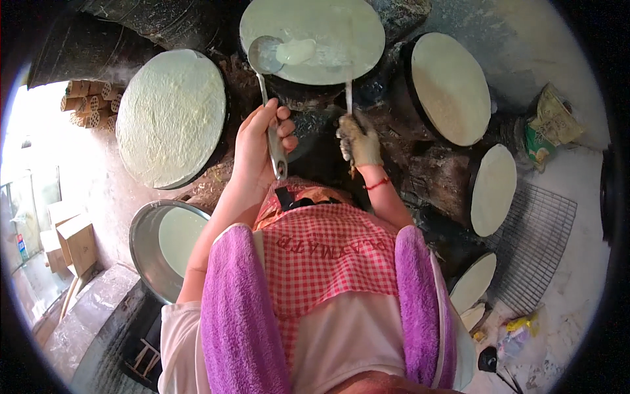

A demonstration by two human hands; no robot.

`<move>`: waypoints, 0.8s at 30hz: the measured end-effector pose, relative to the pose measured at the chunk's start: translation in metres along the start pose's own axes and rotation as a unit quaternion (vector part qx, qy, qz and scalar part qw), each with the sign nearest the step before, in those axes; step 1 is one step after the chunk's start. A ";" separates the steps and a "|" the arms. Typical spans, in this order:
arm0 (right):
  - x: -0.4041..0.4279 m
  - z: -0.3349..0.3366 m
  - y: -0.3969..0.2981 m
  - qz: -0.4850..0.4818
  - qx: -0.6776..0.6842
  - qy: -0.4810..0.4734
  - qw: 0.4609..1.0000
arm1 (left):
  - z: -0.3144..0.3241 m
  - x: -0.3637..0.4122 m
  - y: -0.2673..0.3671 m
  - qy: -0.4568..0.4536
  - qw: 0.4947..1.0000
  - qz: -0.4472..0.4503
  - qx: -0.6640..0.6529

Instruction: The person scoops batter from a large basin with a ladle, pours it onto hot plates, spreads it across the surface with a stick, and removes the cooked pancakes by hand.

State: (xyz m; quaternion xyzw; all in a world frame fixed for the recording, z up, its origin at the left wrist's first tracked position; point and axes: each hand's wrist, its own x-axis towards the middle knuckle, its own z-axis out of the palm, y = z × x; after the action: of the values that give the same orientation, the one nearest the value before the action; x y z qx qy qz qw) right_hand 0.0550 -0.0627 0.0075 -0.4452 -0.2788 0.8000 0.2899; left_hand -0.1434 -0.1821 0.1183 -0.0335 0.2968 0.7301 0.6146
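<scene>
My left hand [266, 130] is closed around the metal handle of a ladle [266, 55]. The ladle's round bowl rests at the near left part of a round griddle covered with pale batter [315, 19], beside a thicker white pool of batter [296, 51]. My right hand [360, 140], in a soiled light glove, grips a thin tool [349, 96] that points up over the same griddle's near right part; its far end is blurred, so its kind cannot be told.
More batter-covered round griddles stand at the left [172, 118] and right [450, 88], [493, 189]. A metal pot [145, 246] of white batter is at lower left. Perforated briquettes [91, 103] are stacked at far left. A wire rack [536, 241] lies at right.
</scene>
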 end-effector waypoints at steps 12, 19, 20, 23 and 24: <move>-0.004 -0.072 -0.001 -0.027 -0.052 -0.009 0.998 | 0.005 0.018 -0.001 -0.070 0.985 -0.121 0.099; -0.026 0.003 0.039 -0.106 -0.167 0.043 0.979 | -0.011 0.027 -0.045 -0.008 0.962 -0.074 0.263; -0.020 0.005 0.036 -0.080 -0.176 0.004 0.981 | -0.006 0.025 -0.046 0.008 0.971 -0.071 0.230; -0.023 0.007 0.022 0.050 -0.178 -0.024 0.982 | -0.023 0.034 -0.023 -0.016 0.980 -0.171 -0.103; -0.028 0.003 0.015 0.024 -0.144 -0.060 0.988 | -0.028 0.038 -0.002 -0.067 0.926 -0.233 -0.291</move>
State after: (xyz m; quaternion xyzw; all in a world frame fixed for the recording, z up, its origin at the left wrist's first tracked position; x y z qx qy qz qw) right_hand 0.0612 -0.0933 0.0142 -0.4401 -0.3969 0.7836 0.1865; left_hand -0.1593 -0.1620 0.0788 -0.2299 0.0132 0.6214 0.7489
